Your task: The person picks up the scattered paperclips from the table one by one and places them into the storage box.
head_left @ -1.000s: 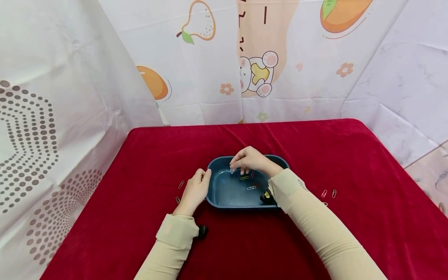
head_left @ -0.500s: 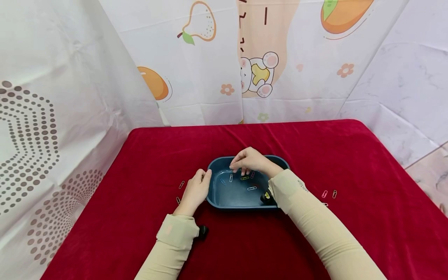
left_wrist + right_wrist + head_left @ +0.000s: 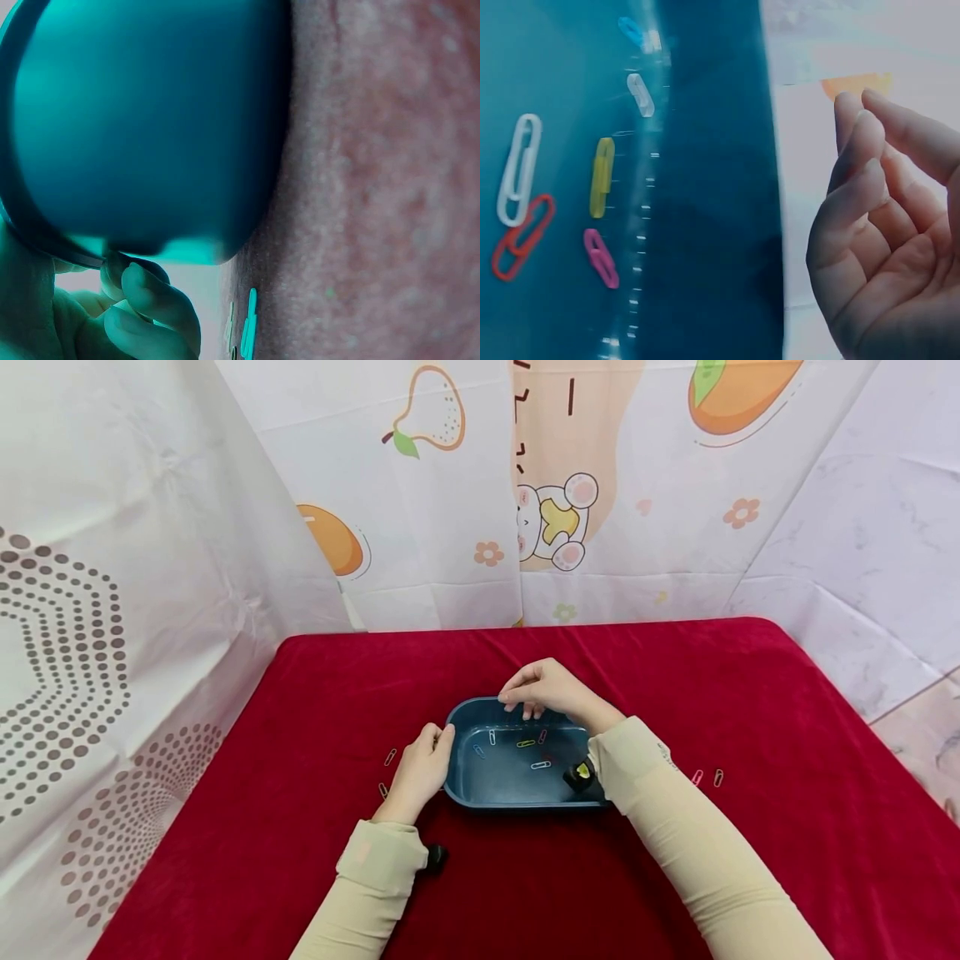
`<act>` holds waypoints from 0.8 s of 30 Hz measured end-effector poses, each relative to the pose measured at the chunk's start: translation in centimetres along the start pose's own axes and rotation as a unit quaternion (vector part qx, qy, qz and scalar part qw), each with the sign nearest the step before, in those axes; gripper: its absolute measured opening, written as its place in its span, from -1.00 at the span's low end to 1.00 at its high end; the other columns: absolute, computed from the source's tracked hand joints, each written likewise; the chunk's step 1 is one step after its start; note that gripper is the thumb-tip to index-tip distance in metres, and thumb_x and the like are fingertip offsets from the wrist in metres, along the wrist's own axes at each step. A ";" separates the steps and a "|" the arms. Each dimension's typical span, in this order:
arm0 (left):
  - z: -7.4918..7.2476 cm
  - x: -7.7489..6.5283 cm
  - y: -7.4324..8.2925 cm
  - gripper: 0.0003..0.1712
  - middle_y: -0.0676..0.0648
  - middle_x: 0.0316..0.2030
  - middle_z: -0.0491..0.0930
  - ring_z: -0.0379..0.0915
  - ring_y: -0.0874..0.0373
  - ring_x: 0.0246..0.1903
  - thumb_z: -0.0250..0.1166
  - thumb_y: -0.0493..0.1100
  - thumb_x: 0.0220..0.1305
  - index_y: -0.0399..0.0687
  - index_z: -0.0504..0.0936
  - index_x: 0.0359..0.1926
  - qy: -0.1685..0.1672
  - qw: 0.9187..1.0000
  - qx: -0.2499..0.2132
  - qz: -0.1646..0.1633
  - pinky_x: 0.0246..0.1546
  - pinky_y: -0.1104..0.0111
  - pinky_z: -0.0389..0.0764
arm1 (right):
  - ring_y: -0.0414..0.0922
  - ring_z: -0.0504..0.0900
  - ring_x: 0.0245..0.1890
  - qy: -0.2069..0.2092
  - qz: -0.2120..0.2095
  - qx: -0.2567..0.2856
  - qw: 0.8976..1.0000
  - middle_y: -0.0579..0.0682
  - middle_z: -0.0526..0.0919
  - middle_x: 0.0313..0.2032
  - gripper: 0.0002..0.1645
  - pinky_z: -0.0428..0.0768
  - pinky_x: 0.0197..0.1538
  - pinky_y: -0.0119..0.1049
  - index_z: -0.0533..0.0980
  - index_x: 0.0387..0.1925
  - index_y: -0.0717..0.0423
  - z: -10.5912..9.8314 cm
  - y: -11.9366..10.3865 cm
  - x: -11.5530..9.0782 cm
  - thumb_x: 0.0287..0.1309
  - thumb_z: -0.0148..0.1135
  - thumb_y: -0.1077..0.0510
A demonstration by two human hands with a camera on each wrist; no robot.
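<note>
A dark blue tray (image 3: 495, 787) sits on the table, its left end held by my left hand (image 3: 422, 766), whose curled fingers (image 3: 161, 300) grip the rim in the left wrist view. Over the tray's far edge hovers my right hand (image 3: 551, 687), holding nothing; in the right wrist view its fingers are loosely bent, thumb and index tips close together. Inside the tray lie a white paper clip (image 3: 492, 737), a blue paper clip (image 3: 479, 751), a yellow paper clip (image 3: 526, 744), a pink paper clip (image 3: 542, 737), another white paper clip (image 3: 541, 766) and a red paper clip (image 3: 523, 238).
Left of the tray, two paper clips (image 3: 390, 757) lie on the red tablecloth (image 3: 360, 685). To the right, a pink paper clip (image 3: 697, 777) and a dark one (image 3: 718, 777) lie beside the right sleeve. A printed curtain (image 3: 442, 518) hangs behind the table.
The right hand has let go of a white paper clip, which dropped onto the tray floor. That hand then rose and shifted slightly right, away from the clips. The left hand stays put.
</note>
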State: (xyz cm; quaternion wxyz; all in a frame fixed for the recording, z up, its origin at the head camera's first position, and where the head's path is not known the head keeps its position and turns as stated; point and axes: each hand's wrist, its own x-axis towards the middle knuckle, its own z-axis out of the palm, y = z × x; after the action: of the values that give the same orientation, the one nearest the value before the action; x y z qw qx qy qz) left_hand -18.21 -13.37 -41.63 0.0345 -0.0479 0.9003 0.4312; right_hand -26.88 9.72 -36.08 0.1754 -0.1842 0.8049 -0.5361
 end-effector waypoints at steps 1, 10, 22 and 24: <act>0.0 0.0 0.0 -0.61 -0.08 -0.54 0.36 0.33 0.06 -0.59 -0.09 0.15 0.54 -0.04 0.37 -0.26 -0.001 1.000 0.000 -0.001 -0.51 0.32 0.37 | -0.08 0.64 -0.57 0.003 -0.004 0.002 1.000 0.02 0.76 -0.41 -0.74 0.69 -0.32 -0.10 0.70 -0.18 0.22 -0.2 -0.2 -0.2 0.21 0.35 0.10; 0.0 0.1 0.0 -0.61 -0.08 -0.53 0.36 0.33 0.06 -0.58 -0.08 0.16 0.54 -0.04 0.36 -0.26 -0.003 1.000 -0.004 -0.005 -0.51 0.32 0.37 | -0.04 0.65 -0.55 0.029 -0.014 0.018 0.999 0.09 0.76 -0.38 -0.71 0.69 -0.33 -0.15 0.68 -0.13 0.23 -1.6 -2.0 -1.5 0.21 0.35 0.10; 0.1 0.1 -0.1 -0.60 -0.08 -0.53 0.36 0.33 0.06 -0.58 -0.08 0.17 0.53 -0.04 0.36 -0.26 -0.006 1.000 -0.008 -0.005 -0.50 0.32 0.38 | -0.11 0.65 -0.56 0.069 -0.006 0.030 0.997 -0.02 0.75 -0.40 -0.64 0.65 -0.37 -0.31 0.63 -0.06 0.28 -3.8 -2.6 -4.5 0.24 0.32 0.08; 0.1 0.1 -0.1 -0.60 -0.08 -0.53 0.36 0.33 0.06 -0.59 -0.08 0.17 0.54 -0.04 0.36 -0.26 -0.005 1.000 -0.006 -0.004 -0.51 0.32 0.37 | -0.10 0.66 -0.54 0.074 -0.006 0.022 0.997 0.00 0.75 -0.37 -0.63 0.66 -0.35 -0.28 0.63 -0.06 0.27 -4.1 -2.5 -5.0 0.24 0.33 0.06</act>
State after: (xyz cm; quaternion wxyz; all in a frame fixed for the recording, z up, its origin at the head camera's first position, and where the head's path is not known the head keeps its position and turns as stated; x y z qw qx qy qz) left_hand -18.25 -13.39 -41.74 0.0401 -0.0499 0.8972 0.4370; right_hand -24.27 14.55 -31.83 0.1162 -0.1455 0.8024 -0.5670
